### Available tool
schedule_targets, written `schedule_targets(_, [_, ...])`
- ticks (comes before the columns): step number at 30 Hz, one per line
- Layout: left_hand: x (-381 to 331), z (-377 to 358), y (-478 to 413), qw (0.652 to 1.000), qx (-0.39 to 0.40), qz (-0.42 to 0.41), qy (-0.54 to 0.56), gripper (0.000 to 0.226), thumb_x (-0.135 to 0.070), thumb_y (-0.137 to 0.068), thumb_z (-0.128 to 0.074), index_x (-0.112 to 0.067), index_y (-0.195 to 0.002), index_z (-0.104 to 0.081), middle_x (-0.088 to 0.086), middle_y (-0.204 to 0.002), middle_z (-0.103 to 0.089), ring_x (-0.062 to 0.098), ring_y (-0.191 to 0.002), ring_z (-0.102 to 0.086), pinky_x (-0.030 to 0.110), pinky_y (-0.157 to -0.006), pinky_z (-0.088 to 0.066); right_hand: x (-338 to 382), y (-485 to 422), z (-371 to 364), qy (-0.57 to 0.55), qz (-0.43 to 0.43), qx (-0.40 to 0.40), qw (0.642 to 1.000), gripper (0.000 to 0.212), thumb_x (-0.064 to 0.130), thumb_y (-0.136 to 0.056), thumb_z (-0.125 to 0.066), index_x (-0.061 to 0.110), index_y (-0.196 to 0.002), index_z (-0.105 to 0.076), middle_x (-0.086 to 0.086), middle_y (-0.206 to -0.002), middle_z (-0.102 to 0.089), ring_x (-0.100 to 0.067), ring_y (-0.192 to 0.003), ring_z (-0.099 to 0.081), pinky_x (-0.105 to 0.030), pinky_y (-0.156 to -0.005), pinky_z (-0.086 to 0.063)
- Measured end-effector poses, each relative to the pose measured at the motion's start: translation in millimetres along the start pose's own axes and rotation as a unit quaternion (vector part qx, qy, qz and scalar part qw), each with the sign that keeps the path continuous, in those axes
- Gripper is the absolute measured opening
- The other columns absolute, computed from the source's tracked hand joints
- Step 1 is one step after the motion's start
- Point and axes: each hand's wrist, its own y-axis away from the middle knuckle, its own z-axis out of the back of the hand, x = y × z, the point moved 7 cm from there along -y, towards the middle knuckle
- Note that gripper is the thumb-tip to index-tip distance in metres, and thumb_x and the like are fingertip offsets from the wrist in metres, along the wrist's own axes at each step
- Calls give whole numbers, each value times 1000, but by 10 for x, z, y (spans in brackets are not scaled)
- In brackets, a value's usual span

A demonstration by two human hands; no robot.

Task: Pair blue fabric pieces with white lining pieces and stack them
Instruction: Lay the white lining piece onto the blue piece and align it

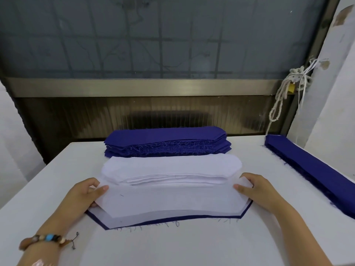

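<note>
A white lining piece (169, 200) is held flat just above a blue fabric piece (153, 221) that lies on the table; only the blue piece's front edge and corners show beneath it. My left hand (84, 194) pinches the lining's left end and my right hand (255, 189) pinches its right end. Behind them sits a stack of white lining pieces (171, 169), and behind that a stack of blue fabric pieces (167, 144).
The white table (172, 246) carries a long pile of narrow blue strips (311, 171) along its right side. A dark panel and window frame stand behind the table. White cord and a padlock (291, 87) hang at the back right.
</note>
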Motion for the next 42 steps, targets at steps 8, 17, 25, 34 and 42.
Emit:
schedule_targets(8, [-60,34,79,995,-7,-47,-85,29,-48,-78,-73,-24,-81,-58,0,-48,-49,9,-48,-33,25,-54,-29,9,23,-18,-25,10,-9,1000,17,22,-80,-76,31,-86,-63,-11,-98,-67,-28,-90,-60,-28,-70,-41])
schedule_targets(17, [-73,13,115,990,24,-80,-113,23,-19,-82,-75,-30,-93,-58,-3,-51,-37,7,-48,-27,20,-46,-21,-20,7,-50,20,1,-24,999,19,30,-83,-73,39,-92,-59,4,-96,-57,-19,-94,-56,-20,-70,-40])
schedule_targets(25, [-91,44,127,991,-12,-90,-99,16,-25,-88,-68,-33,-97,-57,0,-51,-45,7,-46,-35,20,-50,-33,13,25,-30,17,15,-55,998,16,27,-87,-67,34,-93,-54,1,-75,-56,-14,-63,-49,-23,-60,-40])
schedule_targets(34, [-88,42,145,992,-18,-77,-102,26,0,-81,-70,-25,-88,-64,0,-57,-56,5,-47,-41,14,-49,-33,75,52,-31,59,29,-54,996,14,12,-87,-61,23,-94,-55,0,-67,-48,-15,-57,-40,-27,-58,-35])
schedule_targets(42, [-80,47,141,991,-31,-79,-105,25,2,-78,-71,-23,-77,-65,-1,-58,-52,4,-49,-40,13,-49,-32,79,53,-47,62,34,-61,996,15,11,-88,-60,23,-95,-56,-4,-72,-52,-17,-60,-43,-26,-60,-37])
